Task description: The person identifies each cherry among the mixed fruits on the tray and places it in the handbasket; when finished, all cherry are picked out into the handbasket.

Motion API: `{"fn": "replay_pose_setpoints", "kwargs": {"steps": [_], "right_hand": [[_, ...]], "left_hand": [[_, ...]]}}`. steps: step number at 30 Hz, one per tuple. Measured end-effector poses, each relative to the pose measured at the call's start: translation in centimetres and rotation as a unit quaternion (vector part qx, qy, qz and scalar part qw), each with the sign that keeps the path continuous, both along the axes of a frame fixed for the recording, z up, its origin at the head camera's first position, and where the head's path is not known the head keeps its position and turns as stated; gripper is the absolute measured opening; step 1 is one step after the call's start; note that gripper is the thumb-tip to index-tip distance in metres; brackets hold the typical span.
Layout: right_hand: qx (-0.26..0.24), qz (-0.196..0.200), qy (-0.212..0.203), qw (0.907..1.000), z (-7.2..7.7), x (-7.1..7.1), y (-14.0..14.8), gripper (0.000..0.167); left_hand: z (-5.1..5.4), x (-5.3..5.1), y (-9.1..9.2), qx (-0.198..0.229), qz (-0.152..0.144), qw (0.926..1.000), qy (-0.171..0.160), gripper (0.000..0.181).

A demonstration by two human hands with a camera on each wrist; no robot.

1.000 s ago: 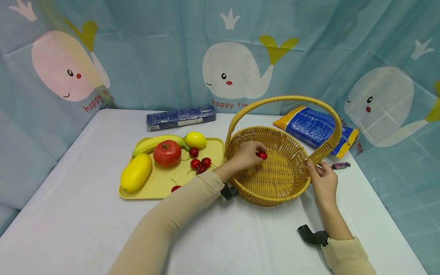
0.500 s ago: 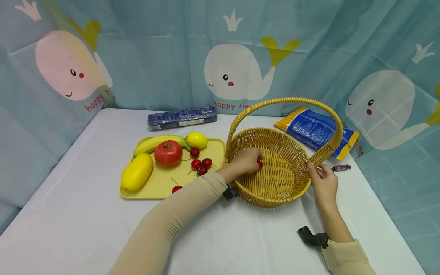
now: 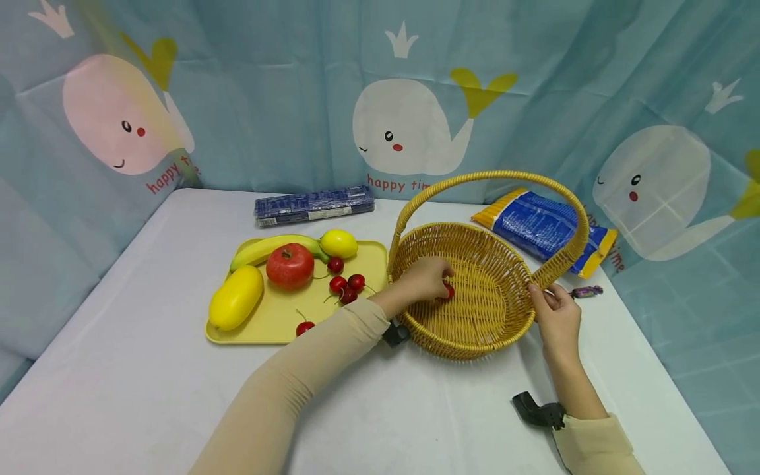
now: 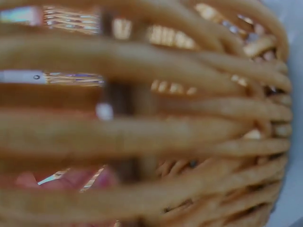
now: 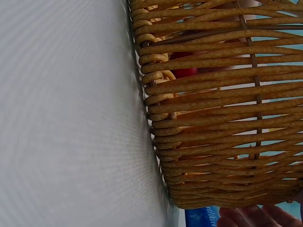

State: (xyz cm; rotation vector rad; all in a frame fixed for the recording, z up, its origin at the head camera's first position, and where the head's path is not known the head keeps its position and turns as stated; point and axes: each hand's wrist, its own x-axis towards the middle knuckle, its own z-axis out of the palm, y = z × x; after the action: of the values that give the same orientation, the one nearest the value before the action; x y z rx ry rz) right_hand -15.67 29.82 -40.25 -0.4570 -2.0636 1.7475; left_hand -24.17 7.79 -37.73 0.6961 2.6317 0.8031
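The wicker basket (image 3: 475,310) stands upright on the table, its handle arched over it. Inside its left part is my left hand (image 3: 423,280), thumb and index finger parted just above and beside a red cherry (image 3: 449,291) low in the basket. At the right side, my right hand (image 3: 557,316) grips the rim below the handle's base. In the left wrist view, blurred weave (image 4: 199,113) hides most of that hand. Through the basket wall (image 5: 222,142), the right wrist view shows a red cherry (image 5: 184,72); fingers (image 5: 258,217) show at the lower edge.
Left of the basket, a yellow tray (image 3: 276,323) holds a banana, a red fruit, a lemon, a yellow oval fruit and several cherries. A dark blue packet (image 3: 315,206) lies behind it. Behind the basket's right side are a blue-and-yellow bag (image 3: 534,221) and a small purple wrapped piece (image 3: 588,291).
My left hand has moved lower in the basket; the cherry is lower too, and thumb and index finger have parted above it. My right hand has kept its grip on the rim.
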Motion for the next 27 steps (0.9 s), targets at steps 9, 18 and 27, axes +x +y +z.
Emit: {"fn": "replay_pose_setpoints", "kwargs": {"steps": [9,18,27], "right_hand": [[0.020,0.007,-0.017,0.9996,-0.3,0.0,-0.2,0.042],[0.016,0.002,-0.006,0.9999,-0.1,0.1,0.0,0.044],[-0.004,0.002,-0.003,1.0000,0.2,0.1,-0.2,0.042]], "left_hand": [[0.5,0.1,-1.1,0.114,0.006,0.9930,-0.031,0.038],[3.4,1.7,-2.6,0.193,-0.036,0.9803,-0.017,0.034],[6.0,4.0,-6.0,0.246,-0.070,0.9667,0.009,0.033]]}}
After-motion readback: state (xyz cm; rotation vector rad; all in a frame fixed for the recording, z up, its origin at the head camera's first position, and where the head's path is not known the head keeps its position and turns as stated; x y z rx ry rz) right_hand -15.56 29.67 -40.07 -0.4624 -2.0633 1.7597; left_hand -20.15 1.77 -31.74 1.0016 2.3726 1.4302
